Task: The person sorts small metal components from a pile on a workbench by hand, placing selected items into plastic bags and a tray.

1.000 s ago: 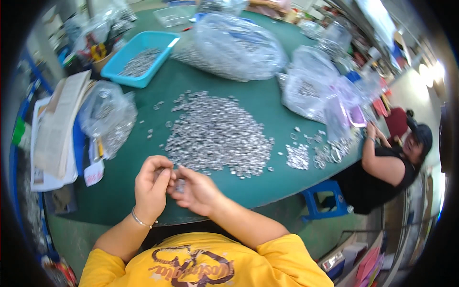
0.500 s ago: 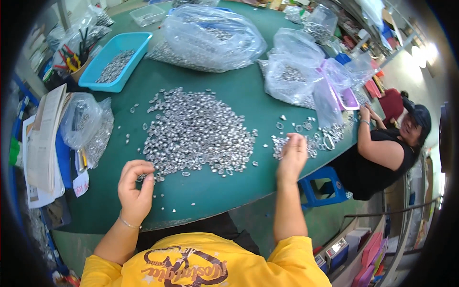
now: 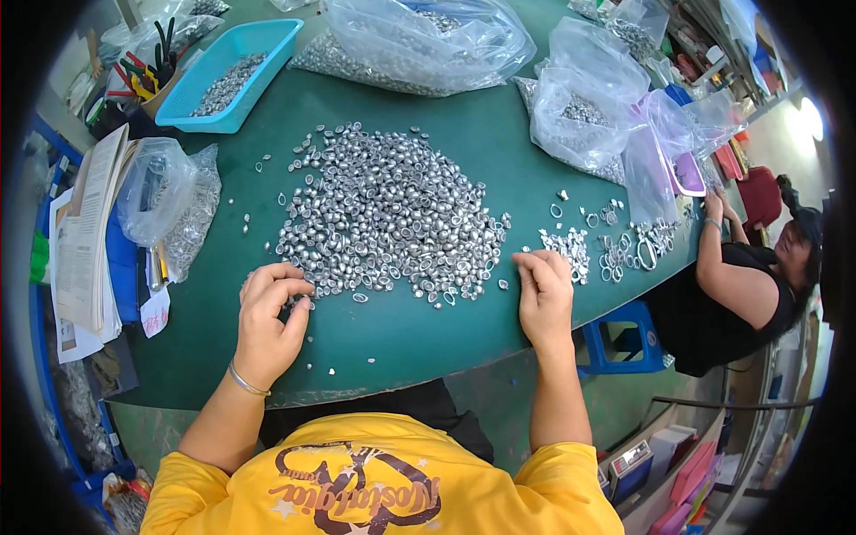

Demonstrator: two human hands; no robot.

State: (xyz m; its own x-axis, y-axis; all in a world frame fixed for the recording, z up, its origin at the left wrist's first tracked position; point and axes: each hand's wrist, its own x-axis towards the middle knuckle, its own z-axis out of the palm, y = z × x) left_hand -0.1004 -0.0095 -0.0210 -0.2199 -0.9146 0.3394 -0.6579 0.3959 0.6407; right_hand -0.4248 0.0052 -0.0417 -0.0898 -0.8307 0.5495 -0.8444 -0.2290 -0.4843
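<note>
Seated at a green table (image 3: 392,330), a person in a yellow shirt (image 3: 374,481) works at the near edge of a pile (image 3: 388,214) of small silvery metal pieces, which lies mid-table at 12 o'clock from the hands. Left hand (image 3: 267,325), with a bracelet (image 3: 244,382) on its wrist, sits at the pile's 7 o'clock corner, fingers curled and tips pinched together over the pieces there; whether anything is held between them cannot be told. Right hand (image 3: 544,294) rests palm down at the pile's 4 o'clock side, fingers bent toward loose pieces, and its grasp likewise cannot be told. At 3 o'clock from that hand lie metal rings (image 3: 624,245). A blue tray (image 3: 267,40) of pieces stands at 11 o'clock, clear bags (image 3: 428,40) at 12 to 2 o'clock, papers (image 3: 89,232) at 9 o'clock. A 2nd person (image 3: 740,294) sits at the table's right end.
</note>
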